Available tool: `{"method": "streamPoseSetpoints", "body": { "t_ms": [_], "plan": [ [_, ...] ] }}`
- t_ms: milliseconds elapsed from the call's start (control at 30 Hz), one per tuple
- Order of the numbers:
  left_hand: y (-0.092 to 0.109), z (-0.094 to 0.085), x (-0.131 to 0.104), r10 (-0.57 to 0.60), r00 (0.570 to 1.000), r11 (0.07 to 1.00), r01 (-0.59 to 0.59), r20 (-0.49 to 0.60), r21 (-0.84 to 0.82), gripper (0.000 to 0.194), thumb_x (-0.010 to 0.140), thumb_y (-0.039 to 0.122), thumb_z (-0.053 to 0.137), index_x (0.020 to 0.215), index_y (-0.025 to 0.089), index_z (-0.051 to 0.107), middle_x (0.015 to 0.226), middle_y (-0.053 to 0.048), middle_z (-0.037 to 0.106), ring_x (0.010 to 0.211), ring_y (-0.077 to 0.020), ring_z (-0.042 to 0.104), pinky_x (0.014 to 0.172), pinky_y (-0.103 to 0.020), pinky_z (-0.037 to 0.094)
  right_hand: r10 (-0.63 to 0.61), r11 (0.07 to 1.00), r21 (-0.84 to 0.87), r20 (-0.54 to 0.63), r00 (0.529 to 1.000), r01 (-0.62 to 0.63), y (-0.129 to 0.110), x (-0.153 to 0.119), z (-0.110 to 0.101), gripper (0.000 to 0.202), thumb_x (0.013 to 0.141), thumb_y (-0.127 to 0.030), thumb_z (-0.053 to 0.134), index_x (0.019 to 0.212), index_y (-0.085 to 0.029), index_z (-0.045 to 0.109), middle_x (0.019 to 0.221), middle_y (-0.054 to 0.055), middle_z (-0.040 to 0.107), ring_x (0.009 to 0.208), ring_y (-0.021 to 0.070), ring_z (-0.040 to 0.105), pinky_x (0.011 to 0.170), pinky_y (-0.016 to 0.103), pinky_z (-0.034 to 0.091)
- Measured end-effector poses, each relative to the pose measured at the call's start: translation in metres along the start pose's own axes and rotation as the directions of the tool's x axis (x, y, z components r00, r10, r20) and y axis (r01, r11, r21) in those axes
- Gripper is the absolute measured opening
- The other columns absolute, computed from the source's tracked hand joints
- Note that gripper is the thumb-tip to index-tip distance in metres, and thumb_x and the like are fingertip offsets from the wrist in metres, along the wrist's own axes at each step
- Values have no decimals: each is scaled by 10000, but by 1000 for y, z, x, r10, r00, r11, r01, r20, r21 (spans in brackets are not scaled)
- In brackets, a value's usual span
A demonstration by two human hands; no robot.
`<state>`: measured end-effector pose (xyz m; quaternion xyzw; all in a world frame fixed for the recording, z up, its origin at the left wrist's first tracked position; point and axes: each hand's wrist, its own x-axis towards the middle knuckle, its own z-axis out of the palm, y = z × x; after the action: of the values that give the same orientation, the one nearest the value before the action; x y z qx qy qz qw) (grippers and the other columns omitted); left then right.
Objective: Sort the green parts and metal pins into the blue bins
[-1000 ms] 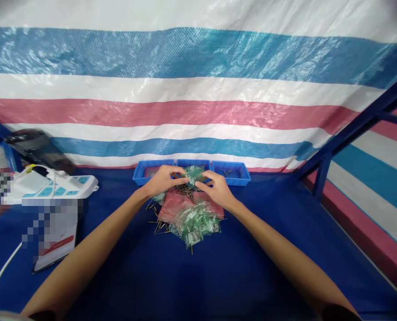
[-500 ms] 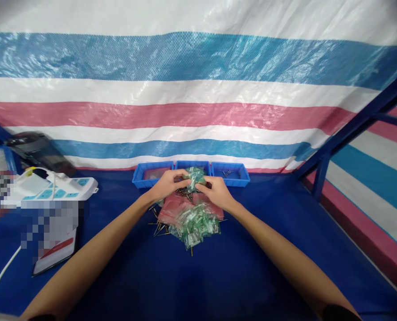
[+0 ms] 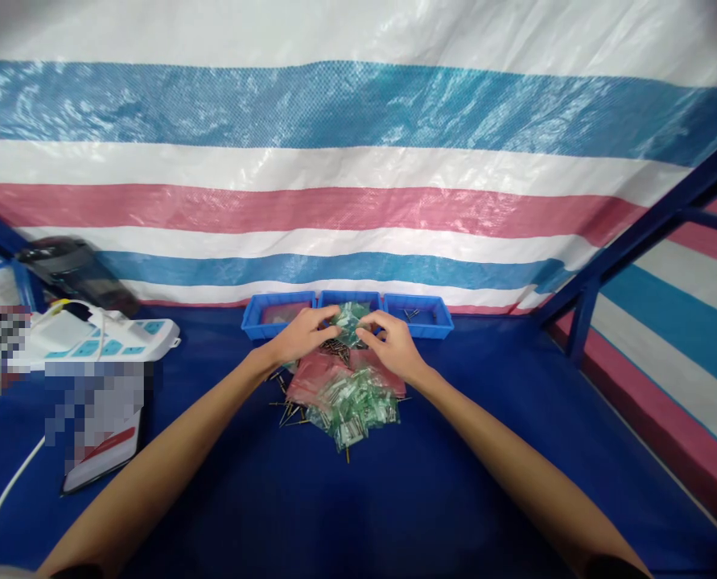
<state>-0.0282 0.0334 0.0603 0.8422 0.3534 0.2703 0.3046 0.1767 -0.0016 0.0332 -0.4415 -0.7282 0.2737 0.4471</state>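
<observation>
Moved since half a second ago: little besides the right hand [image 3: 397, 346], index finger now curled in nearer to the green bag [image 3: 349, 323]. At far left, against the striped sheet [image 3: 358, 213], a dark container [image 3: 77, 273], leaning; nearer, a white power strip [image 3: 113, 342] with cords, then a flat dark-edged item [image 3: 113, 446], partly blurred out. Further right, the blue left tray [image 3: 261, 331], with something clear and reddish inside, hard to make out. Just in front, the left hand [image 3: 301, 334], thumb and index finger at the green bag's left edge, gap showing behind the tips; cannot tell whether clamped. At centre, the green bag, apparently raised above the heap [image 3: 364, 394], before the middle tray [image 3: 350, 294]. Below, on the blue table [image 3: 346, 515]: dark metal rods [image 3: 337, 348], reddish bags [image 3: 315, 376] and, nearest, small green bags [image 3: 351, 433]. At right, thumb and index finger of the right hand pinched on the green bag's other edge, tips close together. Beyond, the right tray [image 3: 422, 330], with only a few metal pieces [image 3: 411, 314]. Judging by the lie of things, probably early on: held bag not yet put down, most bags and rods still in the heap.
</observation>
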Motion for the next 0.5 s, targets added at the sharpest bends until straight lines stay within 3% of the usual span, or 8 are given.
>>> {"method": "streamPoseSetpoints", "body": {
  "t_ms": [100,200,333,433,500],
  "plan": [
    [-1,2,1,4,997,997,-10,-77,-78,225,864,353,546,939,156,624,780,-8,617,680,-122,514,643,-243,414,15,998,-61,90,996,-9,-1,1,-2,200,841,-288,581,678,-175,552,634,-32,514,613,111,469,590,243,372],
    [-5,3,2,-13,992,992,-3,-129,-129,249,836,381,598,912,151,653,790,-26,646,669,-123,540,631,-241,433,51,997,-65,154,987,-41,-4,0,-3,282,841,-324,588,618,-178,495,577,-41,504,572,107,474,585,251,369],
    [-7,-1,1,-36,997,989,25,-66,-147,237,820,380,624,849,149,670,704,-19,646,602,-118,545,575,-238,432,184,959,153,296,937,-237,-8,-2,-2,259,853,-374,572,689,-188,497,579,-21,587,544,120,566,546,251,426],
    [-7,-4,1,-64,998,982,61,-12,-181,269,822,365,631,993,159,654,629,4,618,563,-114,545,559,-235,435,253,897,263,354,900,-355,-9,0,-2,260,828,-366,607,673,-187,498,589,-4,624,508,111,582,513,243,455],
    [-7,-5,3,-93,994,972,78,-59,-221,309,837,353,613,1075,156,620,654,-1,622,590,-119,566,588,-242,455,291,860,319,336,896,-399,-6,2,-2,255,810,-353,632,663,-182,512,598,0,632,490,105,582,507,245,472]
  ]
}}
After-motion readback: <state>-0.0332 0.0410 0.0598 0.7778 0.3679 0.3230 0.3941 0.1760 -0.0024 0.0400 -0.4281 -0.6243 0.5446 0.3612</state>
